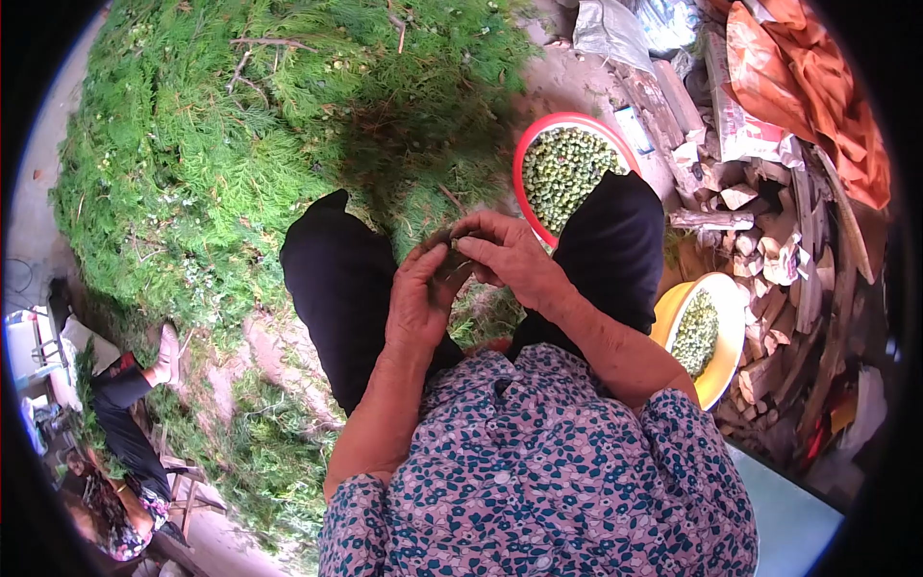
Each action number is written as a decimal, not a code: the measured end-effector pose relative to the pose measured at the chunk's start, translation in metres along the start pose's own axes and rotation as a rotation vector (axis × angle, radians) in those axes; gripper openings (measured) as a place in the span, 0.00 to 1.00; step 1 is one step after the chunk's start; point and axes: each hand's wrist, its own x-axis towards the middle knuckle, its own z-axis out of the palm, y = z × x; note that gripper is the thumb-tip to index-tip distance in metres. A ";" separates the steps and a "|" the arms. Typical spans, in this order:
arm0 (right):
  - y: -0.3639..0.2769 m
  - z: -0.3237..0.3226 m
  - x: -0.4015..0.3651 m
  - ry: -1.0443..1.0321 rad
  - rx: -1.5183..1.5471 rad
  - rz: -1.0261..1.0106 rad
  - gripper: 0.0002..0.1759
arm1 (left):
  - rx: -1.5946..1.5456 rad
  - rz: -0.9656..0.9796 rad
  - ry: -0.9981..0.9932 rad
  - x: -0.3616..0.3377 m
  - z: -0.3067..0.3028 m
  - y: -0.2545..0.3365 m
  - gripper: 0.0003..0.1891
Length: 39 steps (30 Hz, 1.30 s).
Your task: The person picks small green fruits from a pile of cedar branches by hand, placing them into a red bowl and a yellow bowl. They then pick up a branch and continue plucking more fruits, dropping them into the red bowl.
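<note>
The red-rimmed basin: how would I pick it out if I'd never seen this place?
Start at the big heap of green branches in the upper left and move to its right edge. There, partly hidden by the camera wearer's right knee, sits a round red-rimmed basin of small green berry-like pieces. Its red rim sets it apart from the yellow basin lower down.

Free to pass ahead from the hands [514,258], out between the knees [332,255] to the branches [418,178]! Hemmed in rightward by the right knee [615,231], then the red bowl [520,173]; outside the forearm [615,341] by the yellow bowl [728,365], farther out by firewood [760,380].
</note>
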 end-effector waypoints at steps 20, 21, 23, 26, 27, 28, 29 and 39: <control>-0.031 -0.193 0.020 1.113 -0.611 -0.190 0.23 | 0.881 -0.277 -0.075 -0.008 -0.013 -0.007 0.36; -0.032 -0.195 0.020 1.083 -0.591 -0.199 0.21 | 0.872 -0.288 -0.040 -0.007 -0.012 -0.007 0.37; -0.023 -0.191 0.025 0.998 -0.484 -0.253 0.20 | 0.863 -0.309 0.000 -0.007 -0.008 -0.006 0.39; -0.009 -0.173 0.046 0.858 -0.460 -0.260 0.16 | 0.900 -0.330 0.021 -0.007 0.005 0.005 0.35; -0.002 -0.165 0.053 0.762 -0.412 -0.226 0.15 | 0.908 -0.295 0.008 -0.006 0.010 0.009 0.32; 0.006 -0.158 0.061 0.666 -0.364 -0.190 0.14 | 0.914 -0.262 -0.004 -0.005 0.015 0.014 0.29; 0.015 -0.153 0.069 0.571 -0.462 -0.140 0.13 | 0.943 -0.184 -0.046 -0.001 0.021 0.025 0.21; 0.241 -0.170 0.111 -0.017 -1.368 0.344 0.11 | 1.309 0.413 0.143 0.052 0.046 0.135 0.17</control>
